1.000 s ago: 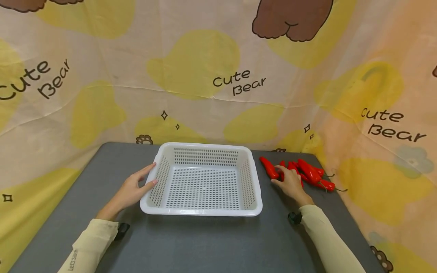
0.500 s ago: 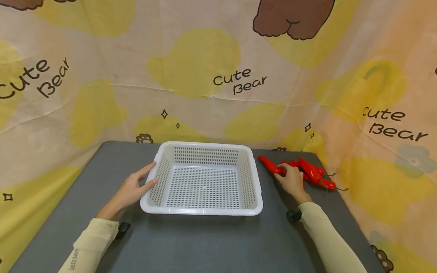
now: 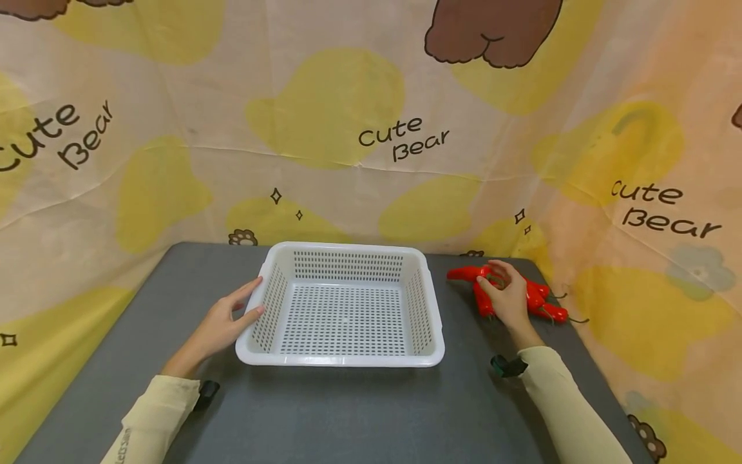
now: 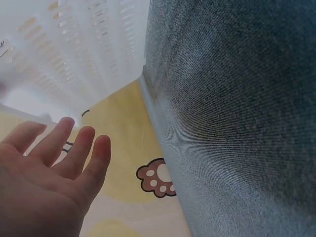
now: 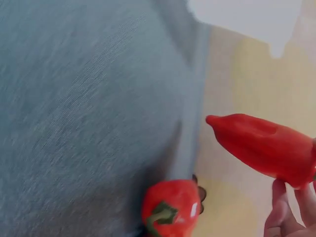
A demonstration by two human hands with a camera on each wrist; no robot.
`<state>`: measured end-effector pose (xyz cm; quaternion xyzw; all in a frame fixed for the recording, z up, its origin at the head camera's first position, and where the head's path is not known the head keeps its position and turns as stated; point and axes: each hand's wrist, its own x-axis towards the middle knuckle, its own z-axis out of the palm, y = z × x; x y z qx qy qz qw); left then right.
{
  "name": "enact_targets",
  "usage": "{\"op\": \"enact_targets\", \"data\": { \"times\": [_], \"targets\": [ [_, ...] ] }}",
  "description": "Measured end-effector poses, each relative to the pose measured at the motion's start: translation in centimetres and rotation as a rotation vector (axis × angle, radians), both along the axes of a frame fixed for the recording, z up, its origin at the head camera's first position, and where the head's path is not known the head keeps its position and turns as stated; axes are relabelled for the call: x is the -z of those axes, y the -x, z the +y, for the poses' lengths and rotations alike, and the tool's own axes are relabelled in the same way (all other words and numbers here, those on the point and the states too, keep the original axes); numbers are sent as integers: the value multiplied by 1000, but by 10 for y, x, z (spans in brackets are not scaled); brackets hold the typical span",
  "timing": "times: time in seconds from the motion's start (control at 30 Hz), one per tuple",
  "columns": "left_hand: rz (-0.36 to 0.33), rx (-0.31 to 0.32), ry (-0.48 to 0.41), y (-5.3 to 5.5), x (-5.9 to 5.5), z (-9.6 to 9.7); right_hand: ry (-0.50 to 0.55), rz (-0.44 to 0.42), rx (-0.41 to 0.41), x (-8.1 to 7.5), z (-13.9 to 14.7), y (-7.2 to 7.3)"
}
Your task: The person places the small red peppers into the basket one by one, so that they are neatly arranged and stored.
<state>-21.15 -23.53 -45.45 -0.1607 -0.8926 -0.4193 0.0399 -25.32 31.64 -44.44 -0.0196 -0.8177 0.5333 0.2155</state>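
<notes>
My left hand (image 3: 220, 324) touches the left rim of a white perforated plastic basket (image 3: 342, 361). In the left wrist view its fingers (image 4: 74, 160) are spread and nearly straight beside the basket's slotted wall (image 4: 94, 44). My right hand (image 3: 510, 299) pinches a red chili pepper (image 3: 462, 274) by its stem end, the tip pointing left toward the basket. The right wrist view shows this held pepper against the backdrop, fingertips (image 5: 280, 197) at its underside. Just below it in the head view lies another red pepper (image 3: 482, 300), its green stem toward me.
Several more red peppers (image 3: 536, 296) lie in a heap right of my right hand, near the table's right edge. The grey table (image 3: 348, 412) carries the basket at its middle. A patterned cloth backdrop (image 3: 324, 109) rises behind and at both sides.
My right hand has closed on one pepper and shifted slightly right. That pepper has swung from slanting to nearly level, uncovering another pepper below. The left hand and basket stay put.
</notes>
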Motion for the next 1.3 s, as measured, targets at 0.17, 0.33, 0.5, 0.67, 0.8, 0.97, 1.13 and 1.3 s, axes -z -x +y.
{"op": "enact_targets", "data": {
  "times": [0.17,0.33,0.5,0.67,0.8,0.97,1.13,1.3],
  "targets": [
    [9,-2,-10,0,1,-1,187,85,6,-19,-10,-6],
    [0,-5,-18,0,0,-2,296,201,1,-49,-26,-16],
    [-21,-7,-28,0,0,-2,306,275,-24,-63,-32,-8],
    [-35,-4,-32,0,-2,-3,354,352,-99,-79,-44,8],
    [-4,-6,-30,-1,0,-2,367,377,-161,-100,-67,15],
    [4,-5,-30,-2,2,-2,373,382,-225,-114,-97,22],
    [-7,6,-37,-2,0,0,394,333,-262,-119,-123,28],
    [-25,8,-60,-2,-2,1,357,293,-291,-113,-148,33]
  ]
}}
